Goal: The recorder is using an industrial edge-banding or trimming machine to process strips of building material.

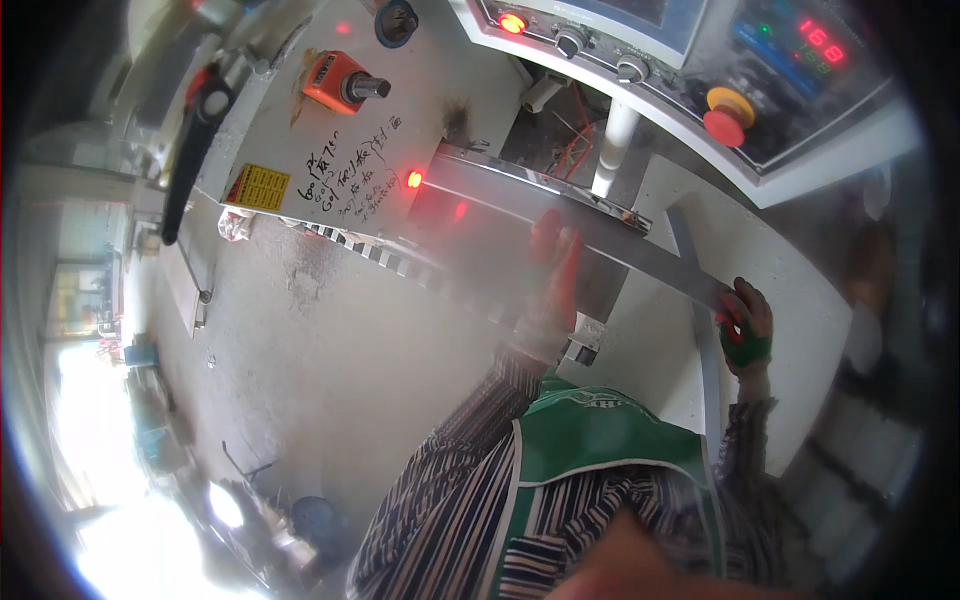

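A long flat grey strip point(655, 262) lies slantwise across the metal bed of a machine point(470, 225), its right end reaching over a white table. My right hand point(745, 330), in a green and red glove, is closed around that right end. My left hand point(552, 275) looks hazy; its fingers stretch forward over the strip's middle and the bed, seemingly resting there. Beneath the held strip, a second grey strip point(709, 380) lies lengthwise on the white table point(790, 400).
A control panel point(690, 90) with a red stop button point(727, 118) overhangs the far right. On the machine's white top stand an orange bottle point(335, 82) and a dark cup point(397, 22). A black lever point(195, 150) hangs at left. A red light point(414, 179) glows by the bed.
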The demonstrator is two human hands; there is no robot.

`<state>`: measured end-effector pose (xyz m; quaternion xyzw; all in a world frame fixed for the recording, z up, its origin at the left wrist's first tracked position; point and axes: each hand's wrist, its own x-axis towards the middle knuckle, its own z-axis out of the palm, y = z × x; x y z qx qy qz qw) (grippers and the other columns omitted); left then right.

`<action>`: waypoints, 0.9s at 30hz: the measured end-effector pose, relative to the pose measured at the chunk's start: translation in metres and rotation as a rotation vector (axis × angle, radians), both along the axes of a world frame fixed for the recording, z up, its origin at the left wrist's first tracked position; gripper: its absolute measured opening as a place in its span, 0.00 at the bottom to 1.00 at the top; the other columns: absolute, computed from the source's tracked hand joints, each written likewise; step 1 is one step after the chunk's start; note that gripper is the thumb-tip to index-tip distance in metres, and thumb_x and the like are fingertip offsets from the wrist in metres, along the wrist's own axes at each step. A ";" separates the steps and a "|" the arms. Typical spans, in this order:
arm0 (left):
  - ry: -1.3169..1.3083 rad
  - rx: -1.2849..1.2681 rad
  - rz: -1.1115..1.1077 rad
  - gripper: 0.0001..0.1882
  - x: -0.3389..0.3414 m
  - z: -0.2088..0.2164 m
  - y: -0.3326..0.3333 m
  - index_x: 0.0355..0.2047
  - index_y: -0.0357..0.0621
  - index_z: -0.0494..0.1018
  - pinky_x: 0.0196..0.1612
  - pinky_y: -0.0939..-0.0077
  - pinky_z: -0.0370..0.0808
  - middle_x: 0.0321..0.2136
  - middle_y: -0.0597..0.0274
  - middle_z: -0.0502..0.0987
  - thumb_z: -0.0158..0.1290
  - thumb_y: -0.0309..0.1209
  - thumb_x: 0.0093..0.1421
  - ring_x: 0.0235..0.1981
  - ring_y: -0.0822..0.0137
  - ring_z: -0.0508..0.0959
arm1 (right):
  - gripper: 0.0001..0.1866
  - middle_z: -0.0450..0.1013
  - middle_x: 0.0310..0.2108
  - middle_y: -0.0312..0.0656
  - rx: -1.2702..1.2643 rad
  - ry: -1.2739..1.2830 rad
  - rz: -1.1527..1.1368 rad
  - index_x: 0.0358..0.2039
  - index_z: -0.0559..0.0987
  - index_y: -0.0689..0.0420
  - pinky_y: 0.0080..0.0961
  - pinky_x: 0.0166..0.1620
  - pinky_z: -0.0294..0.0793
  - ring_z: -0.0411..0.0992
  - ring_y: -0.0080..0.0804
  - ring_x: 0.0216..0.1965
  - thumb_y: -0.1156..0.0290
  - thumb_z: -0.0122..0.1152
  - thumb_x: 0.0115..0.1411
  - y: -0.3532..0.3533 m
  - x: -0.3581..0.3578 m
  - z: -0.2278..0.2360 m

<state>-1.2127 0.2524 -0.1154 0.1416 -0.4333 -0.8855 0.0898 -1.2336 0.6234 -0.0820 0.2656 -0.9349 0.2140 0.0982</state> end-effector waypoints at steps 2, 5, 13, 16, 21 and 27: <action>0.013 0.071 -0.003 0.36 -0.002 0.004 0.000 0.77 0.37 0.46 0.79 0.63 0.51 0.78 0.51 0.47 0.50 0.31 0.76 0.78 0.61 0.50 | 0.27 0.72 0.62 0.54 0.010 0.000 0.002 0.57 0.79 0.52 0.51 0.60 0.72 0.73 0.58 0.59 0.78 0.67 0.55 0.001 -0.002 -0.001; -0.046 -0.046 0.021 0.37 -0.002 0.006 0.001 0.77 0.37 0.45 0.79 0.63 0.52 0.77 0.51 0.47 0.51 0.32 0.76 0.78 0.62 0.50 | 0.27 0.73 0.62 0.54 0.000 0.005 0.004 0.56 0.79 0.52 0.51 0.59 0.73 0.73 0.57 0.59 0.79 0.67 0.55 -0.003 -0.002 -0.002; -0.108 -0.171 -0.001 0.35 0.000 0.005 0.000 0.76 0.36 0.52 0.76 0.65 0.54 0.76 0.50 0.53 0.52 0.36 0.76 0.77 0.60 0.53 | 0.26 0.72 0.62 0.54 0.008 0.017 0.011 0.56 0.79 0.53 0.50 0.59 0.73 0.73 0.57 0.58 0.79 0.68 0.55 -0.003 -0.002 -0.001; -0.113 -0.371 0.013 0.34 0.001 0.010 0.002 0.75 0.35 0.54 0.76 0.64 0.54 0.75 0.50 0.56 0.52 0.37 0.76 0.76 0.59 0.54 | 0.27 0.72 0.62 0.54 0.026 -0.008 0.017 0.57 0.78 0.53 0.50 0.58 0.74 0.72 0.57 0.58 0.80 0.68 0.55 -0.001 -0.003 -0.001; -0.087 -0.269 -0.004 0.35 0.000 0.005 0.000 0.76 0.36 0.51 0.77 0.63 0.54 0.76 0.51 0.52 0.50 0.37 0.77 0.77 0.59 0.54 | 0.22 0.72 0.61 0.53 0.026 -0.023 -0.011 0.53 0.80 0.54 0.51 0.58 0.74 0.73 0.58 0.58 0.77 0.68 0.56 -0.004 -0.002 0.002; -0.187 0.053 0.170 0.28 -0.010 0.005 -0.017 0.66 0.51 0.71 0.44 0.80 0.79 0.45 0.72 0.77 0.65 0.35 0.68 0.43 0.74 0.79 | 0.21 0.74 0.58 0.47 0.036 0.007 -0.041 0.49 0.83 0.47 0.50 0.59 0.74 0.74 0.53 0.56 0.74 0.70 0.53 -0.029 -0.008 0.006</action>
